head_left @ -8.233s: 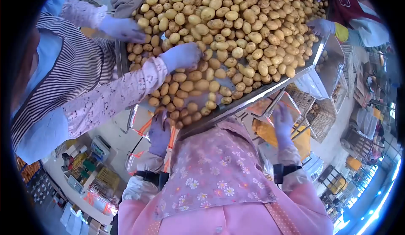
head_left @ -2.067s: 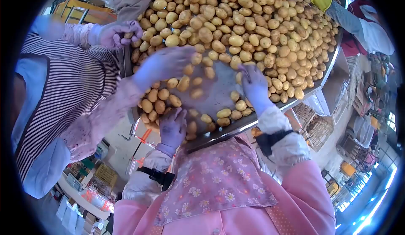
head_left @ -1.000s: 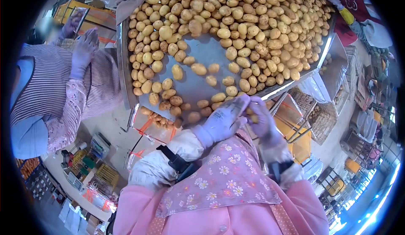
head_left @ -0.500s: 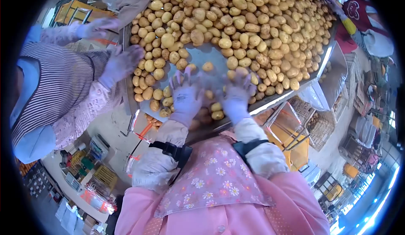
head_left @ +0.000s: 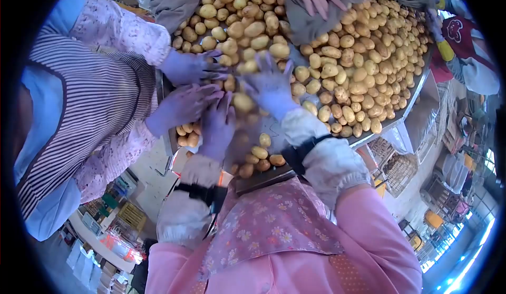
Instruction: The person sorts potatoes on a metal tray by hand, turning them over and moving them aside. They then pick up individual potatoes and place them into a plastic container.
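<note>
A person in a pink floral apron is leaning over a metal sorting tray [head_left: 274,174] piled with potatoes [head_left: 337,56]. Their gloved left hand [head_left: 217,125], fingers spread apart, is lying flat on potatoes at the tray's seven o'clock edge. The gloved right hand [head_left: 269,85], also splayed, is pressing on potatoes toward the centre. At nine o'clock, a co-worker's gloved hands [head_left: 187,85] are reaching into the same pile, just beside the left hand.

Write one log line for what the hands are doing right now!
left hand: flat on potatoes, open | right hand: spread on pile, open | metal table | co-worker's hands beside left hand
</note>
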Demonstrator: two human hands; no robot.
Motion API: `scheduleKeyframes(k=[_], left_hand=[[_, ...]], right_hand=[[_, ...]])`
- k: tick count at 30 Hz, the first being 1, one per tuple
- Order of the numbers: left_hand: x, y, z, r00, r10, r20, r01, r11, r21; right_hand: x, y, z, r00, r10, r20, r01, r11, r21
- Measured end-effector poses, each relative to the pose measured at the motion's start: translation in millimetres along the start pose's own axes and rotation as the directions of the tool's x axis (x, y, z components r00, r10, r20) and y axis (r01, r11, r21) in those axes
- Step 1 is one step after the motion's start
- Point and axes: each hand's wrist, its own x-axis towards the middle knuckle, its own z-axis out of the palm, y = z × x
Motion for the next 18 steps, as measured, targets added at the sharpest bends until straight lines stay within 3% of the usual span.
scheduleKeyframes(k=[2,3,5,6,7,9,11,12,13,15,16,17,18], left_hand=[[2.5,-18.1,16.6,0.979,0.195,0.064,-0.205,0.939,0.275],[-8.0,-16.2,21.6,0.982,0.185,0.048,-0.191,0.937,0.294],[-47.9,-1.0,23.7,0.99,0.12,0.073,-0.134,0.964,0.232],[-60.6,7.0,14.6,0.993,0.106,0.06,-0.118,0.96,0.255],[-74.2,21.8,6.5,0.989,0.086,0.118,-0.117,0.951,0.286],[-101.2,37.6,0.0,0.984,0.059,0.167,-0.109,0.945,0.309],[-120.3,36.9,-1.6,0.894,0.299,0.334,-0.342,0.936,0.079],[-126.0,29.7,0.2,0.836,0.409,0.365,-0.452,0.891,0.038],[-137.1,21.3,-0.2,0.85,0.396,0.346,-0.437,0.899,0.044],[-153.4,1.6,-8.1,0.879,0.275,0.389,-0.342,0.933,0.113],[-151.1,2.7,-25.4,0.892,0.237,0.386,-0.299,0.948,0.11],[-152.9,-8.4,-31.1,0.902,0.227,0.368,-0.289,0.95,0.121],[-155.8,-21.0,-34.7,0.952,0.138,0.273,-0.176,0.977,0.122]], right_hand=[[-37.5,22.0,9.9,0.951,-0.309,-0.011,0.308,0.941,0.138],[-58.2,37.3,-5.1,0.934,-0.337,-0.116,0.351,0.927,0.131],[-89.6,57.4,-24.5,0.983,-0.182,0.001,0.182,0.981,0.064],[-102.0,63.5,-28.4,0.999,-0.034,0.039,0.029,0.992,0.123],[-114.9,54.4,-24.0,0.998,-0.052,0.042,0.046,0.99,0.135],[-143.6,36.2,-13.1,0.982,0.19,0.021,-0.19,0.982,0.006],[-162.7,12.9,-13.5,0.967,-0.082,0.24,0.071,0.996,0.052],[-170.9,8.6,-18.3,0.938,-0.259,0.231,0.248,0.966,0.074],[-170.2,16.2,-25.1,0.93,-0.282,0.235,0.273,0.959,0.068],[-160.1,44.4,-41.6,0.729,-0.355,0.585,0.302,0.934,0.191],[-153.2,65.7,-38.2,0.778,-0.299,0.552,0.34,0.94,0.031],[-115.8,54.5,-76.8,0.785,-0.034,0.619,0.059,0.998,-0.02],[-123.3,109.0,-33.4,0.941,-0.167,0.294,0.162,0.986,0.041]])
